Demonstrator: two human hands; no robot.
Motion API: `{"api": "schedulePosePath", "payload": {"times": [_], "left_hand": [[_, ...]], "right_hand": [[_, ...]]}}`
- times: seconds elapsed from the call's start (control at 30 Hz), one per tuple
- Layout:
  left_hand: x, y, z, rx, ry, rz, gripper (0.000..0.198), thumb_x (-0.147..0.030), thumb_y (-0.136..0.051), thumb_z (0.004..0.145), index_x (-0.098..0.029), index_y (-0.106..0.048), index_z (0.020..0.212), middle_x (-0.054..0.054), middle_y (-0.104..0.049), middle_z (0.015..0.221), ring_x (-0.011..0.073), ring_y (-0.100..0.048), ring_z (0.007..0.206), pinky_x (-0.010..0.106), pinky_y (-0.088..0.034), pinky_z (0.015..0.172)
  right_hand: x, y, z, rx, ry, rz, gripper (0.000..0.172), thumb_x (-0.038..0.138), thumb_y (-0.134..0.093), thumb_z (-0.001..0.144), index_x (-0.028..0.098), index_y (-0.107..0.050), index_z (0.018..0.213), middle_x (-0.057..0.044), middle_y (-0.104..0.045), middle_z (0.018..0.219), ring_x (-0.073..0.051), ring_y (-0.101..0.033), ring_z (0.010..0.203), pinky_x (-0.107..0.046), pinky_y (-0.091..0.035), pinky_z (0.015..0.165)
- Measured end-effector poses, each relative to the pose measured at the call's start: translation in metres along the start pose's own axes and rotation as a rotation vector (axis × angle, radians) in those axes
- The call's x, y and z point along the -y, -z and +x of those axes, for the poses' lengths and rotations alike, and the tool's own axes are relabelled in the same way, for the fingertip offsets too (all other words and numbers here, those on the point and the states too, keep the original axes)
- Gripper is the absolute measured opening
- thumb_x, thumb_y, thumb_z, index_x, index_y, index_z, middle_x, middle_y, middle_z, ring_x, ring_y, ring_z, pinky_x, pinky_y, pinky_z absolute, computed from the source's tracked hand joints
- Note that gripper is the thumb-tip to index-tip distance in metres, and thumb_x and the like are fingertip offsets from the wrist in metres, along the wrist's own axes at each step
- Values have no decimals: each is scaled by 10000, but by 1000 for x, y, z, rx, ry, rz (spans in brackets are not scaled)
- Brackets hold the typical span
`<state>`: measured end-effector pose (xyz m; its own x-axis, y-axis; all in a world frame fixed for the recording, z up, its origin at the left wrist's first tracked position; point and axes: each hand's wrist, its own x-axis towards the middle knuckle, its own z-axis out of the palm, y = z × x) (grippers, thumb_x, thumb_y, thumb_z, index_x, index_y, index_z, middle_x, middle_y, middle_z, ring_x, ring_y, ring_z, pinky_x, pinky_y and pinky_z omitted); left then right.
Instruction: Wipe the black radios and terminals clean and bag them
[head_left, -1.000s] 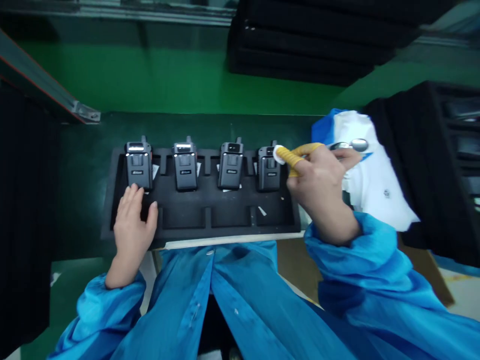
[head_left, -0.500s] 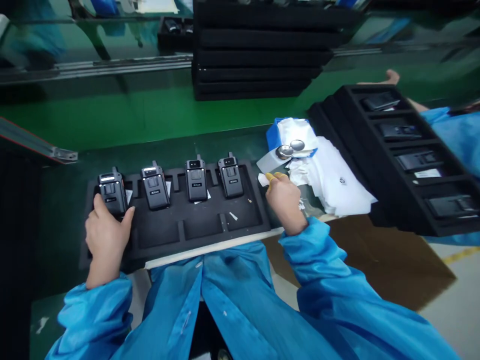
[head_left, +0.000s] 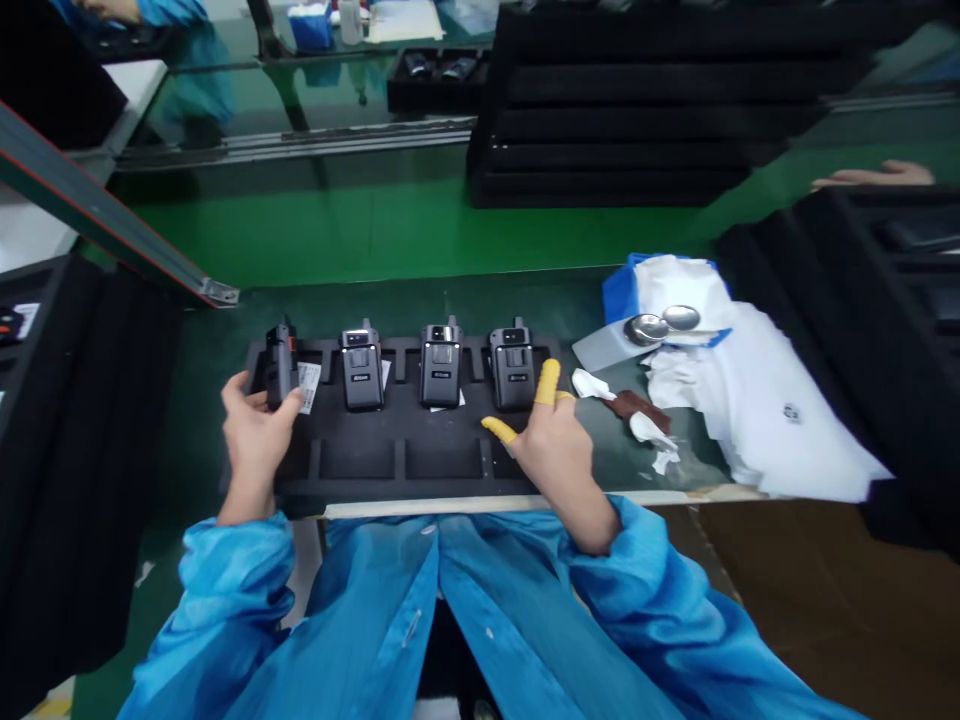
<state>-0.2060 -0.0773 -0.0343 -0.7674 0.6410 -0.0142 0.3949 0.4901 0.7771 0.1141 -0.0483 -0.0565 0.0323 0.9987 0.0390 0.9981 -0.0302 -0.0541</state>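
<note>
My left hand (head_left: pixel 256 425) grips a black two-way radio (head_left: pixel 281 362) at the left end of the black foam tray (head_left: pixel 442 485). That radio is turned edge-on, with a white label (head_left: pixel 307 386) beside it. Three more radios, a left one (head_left: pixel 362 370), a middle one (head_left: pixel 441 366) and a right one (head_left: pixel 513 369), lie along the tray's back row, printed sides up. My right hand (head_left: pixel 556 445), yellow covers on its fingers, is open over the tray's right end, close to the right radio. Nothing shows between its fingers.
Right of the tray lie a crumpled white wipe (head_left: pixel 591 385), a brown piece (head_left: pixel 637 410), a bottle with a metal top (head_left: pixel 611 342), a blue box of tissues (head_left: pixel 619 290) and white sheets (head_left: pixel 795 410). Black foam trays (head_left: pixel 600 150) are stacked behind. Another person's hand (head_left: pixel 874 175) shows at right.
My left hand has turned the leftmost radio onto its edge. My right hand has let go of the white wipe and moved left over the tray, its fingers spreading. The view has shifted left.
</note>
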Motion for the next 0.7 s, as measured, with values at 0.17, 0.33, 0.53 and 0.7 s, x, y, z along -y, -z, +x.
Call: {"api": "schedulePosePath", "payload": {"times": [0.17, 0.33, 0.53, 0.7], "left_hand": [[-9, -3, 14, 163, 187, -598, 289, -279, -651, 656, -223, -519, 907, -27, -610, 687, 155, -622, 619, 361, -559, 728], [-10, -9, 22, 447, 319, -748, 234, -349, -529, 760, -157, -633, 843, 90, -699, 770, 187, -665, 740, 276, -558, 623], [0, -10, 25, 448, 339, -810, 323, -448, -460, 797, -203, -627, 925, 88, -710, 868, 226, -684, 884, 320, -594, 718], [22, -12, 34, 399, 228, -671, 397, -500, -355, 898, -192, -580, 1010, 105, -714, 908, 283, -658, 1041, 482, -528, 953]], "right_hand": [[1, -3, 5, 24, -106, 169, 857, 448, -605, 794, 13, -279, 1457, -185, -573, 1015, -245, -591, 726, -356, -473, 616], [-6, 0, 12, -13, -343, 941, 708, 482, -576, 747, 166, -378, 1349, -47, -578, 868, -188, -594, 674, -356, -513, 637], [7, 9, 32, 243, -554, 1933, 264, 456, -572, 784, 211, -492, 843, 41, -578, 586, -106, -588, 504, -207, -481, 489], [11, 23, 31, 365, -757, 1949, 368, 368, -261, 963, 151, -555, 921, -85, -713, 690, -134, -672, 586, -231, -551, 569]]}}
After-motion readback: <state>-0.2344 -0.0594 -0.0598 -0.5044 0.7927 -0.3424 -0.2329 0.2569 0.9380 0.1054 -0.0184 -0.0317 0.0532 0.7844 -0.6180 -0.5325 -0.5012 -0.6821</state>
